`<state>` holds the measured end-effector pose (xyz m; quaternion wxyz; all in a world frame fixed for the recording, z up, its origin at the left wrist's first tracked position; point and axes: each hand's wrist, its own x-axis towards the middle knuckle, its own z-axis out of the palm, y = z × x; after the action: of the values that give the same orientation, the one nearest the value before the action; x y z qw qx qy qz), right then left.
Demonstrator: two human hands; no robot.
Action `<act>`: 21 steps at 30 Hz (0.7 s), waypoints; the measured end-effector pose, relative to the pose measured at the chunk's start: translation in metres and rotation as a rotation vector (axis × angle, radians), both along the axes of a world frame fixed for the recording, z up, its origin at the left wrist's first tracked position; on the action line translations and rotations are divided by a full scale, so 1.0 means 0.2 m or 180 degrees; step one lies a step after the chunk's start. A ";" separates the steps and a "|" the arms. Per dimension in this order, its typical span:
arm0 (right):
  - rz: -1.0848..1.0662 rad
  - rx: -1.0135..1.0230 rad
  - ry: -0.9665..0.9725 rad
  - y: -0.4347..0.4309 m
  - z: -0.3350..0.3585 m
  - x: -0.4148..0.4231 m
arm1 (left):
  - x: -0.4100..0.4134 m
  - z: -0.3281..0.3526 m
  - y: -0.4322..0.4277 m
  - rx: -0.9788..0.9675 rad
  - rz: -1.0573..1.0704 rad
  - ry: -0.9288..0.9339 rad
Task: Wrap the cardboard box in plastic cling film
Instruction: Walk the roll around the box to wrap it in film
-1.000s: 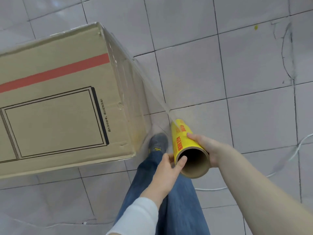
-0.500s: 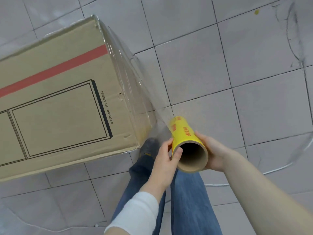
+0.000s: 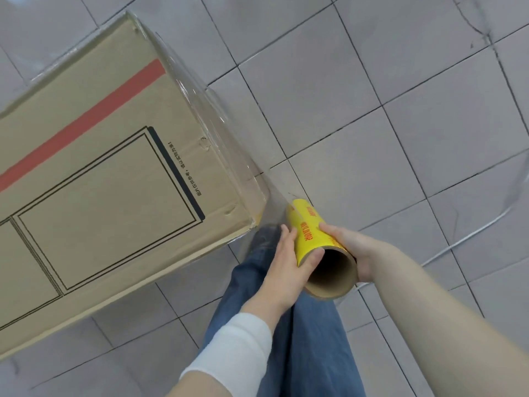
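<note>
A large brown cardboard box (image 3: 108, 173) with a red stripe and black printed frames lies on the grey tiled floor (image 3: 400, 138), up and to the left of both hands, its near end face covered by clear plastic cling film (image 3: 217, 130). The film runs taut from the box corner down to a yellow-labelled cling film roll on a brown cardboard tube (image 3: 315, 239). The left hand (image 3: 289, 267) and right hand (image 3: 352, 250) are both clamped on the roll from opposite sides, above blue jeans (image 3: 300, 339).

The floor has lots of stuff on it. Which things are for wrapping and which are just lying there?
For wrapping:
box
film roll, held in the left hand and right hand
film stretched from the roll over the side of the box

Just lying there:
white cable
tiled floor
</note>
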<state>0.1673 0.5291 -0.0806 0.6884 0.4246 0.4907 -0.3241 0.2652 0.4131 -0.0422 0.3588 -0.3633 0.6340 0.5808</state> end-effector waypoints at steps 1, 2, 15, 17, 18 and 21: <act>-0.0036 -0.0001 -0.0013 -0.01 -0.01 0.02 | 0.01 -0.01 -0.01 0.0061 -0.0037 -0.0009; -0.0081 -0.0006 -0.0033 -0.02 -0.01 0.04 | 0.02 -0.01 -0.02 0.0062 -0.0080 -0.0012; -0.0669 -0.0227 0.0181 0.08 -0.05 0.31 | 0.31 0.01 0.06 0.0008 0.0288 0.0033; -0.0429 -0.0240 0.0149 0.08 -0.04 0.34 | 0.33 0.02 0.04 0.0000 -0.0074 -0.0082; -0.0268 -0.0241 0.0123 0.08 -0.04 0.35 | 0.33 0.02 0.02 -0.0035 -0.0349 -0.0166; 0.0144 -0.0211 0.0255 0.02 -0.02 0.38 | 0.35 0.01 -0.05 0.0002 -0.0850 -0.0246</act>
<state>0.2441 0.5323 -0.0847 0.6890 0.3770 0.5164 -0.3412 0.3343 0.4027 -0.0403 0.4572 -0.2977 0.6622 0.5137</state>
